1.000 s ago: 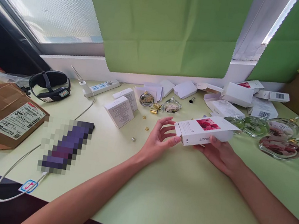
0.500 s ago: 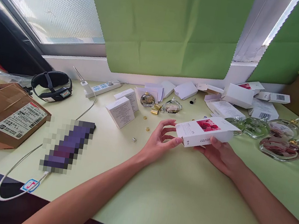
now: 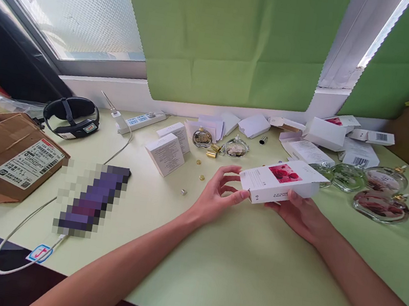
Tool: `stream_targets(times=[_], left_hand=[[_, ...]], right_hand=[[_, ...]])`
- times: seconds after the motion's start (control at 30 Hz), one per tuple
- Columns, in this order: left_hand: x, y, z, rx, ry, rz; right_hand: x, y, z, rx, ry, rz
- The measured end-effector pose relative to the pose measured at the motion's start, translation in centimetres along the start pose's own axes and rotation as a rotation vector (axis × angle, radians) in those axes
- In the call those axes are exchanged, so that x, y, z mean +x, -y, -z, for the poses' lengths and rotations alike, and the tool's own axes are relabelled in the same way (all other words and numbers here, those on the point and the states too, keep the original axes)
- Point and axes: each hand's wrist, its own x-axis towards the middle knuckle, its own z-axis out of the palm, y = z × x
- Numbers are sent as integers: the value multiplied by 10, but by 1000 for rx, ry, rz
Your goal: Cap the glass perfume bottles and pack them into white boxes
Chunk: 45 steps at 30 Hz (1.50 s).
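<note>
Right hand [image 3: 301, 216] cradles a white perfume carton [image 3: 281, 180] from beneath; left hand [image 3: 217, 194], fingers curled, apparently pinches its end.

Small packing or home-office workstation by a window: pale green table [image 3: 231, 276] strewn with small white printed cartons [image 3: 163, 153], round clear glass perfume bottles [image 3: 380, 205], loose gold caps [image 3: 210, 153], a labelled brown cardboard parcel [image 3: 2, 154] and a white power strip [image 3: 140, 119].
</note>
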Motion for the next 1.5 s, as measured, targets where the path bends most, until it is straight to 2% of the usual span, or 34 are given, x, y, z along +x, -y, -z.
stream_targets(times=[0.6,1.03,1.5], left_hand=[[0,5,2,49,-13,-46],[1,6,3,34,-14,-32],[2,5,5,-10,-11,-1]], right_hand=[[0,1,-2,-51,-1,-14],[-3,7,-12,-83,-50,-27],[1,-4,1,-148,-29,13]])
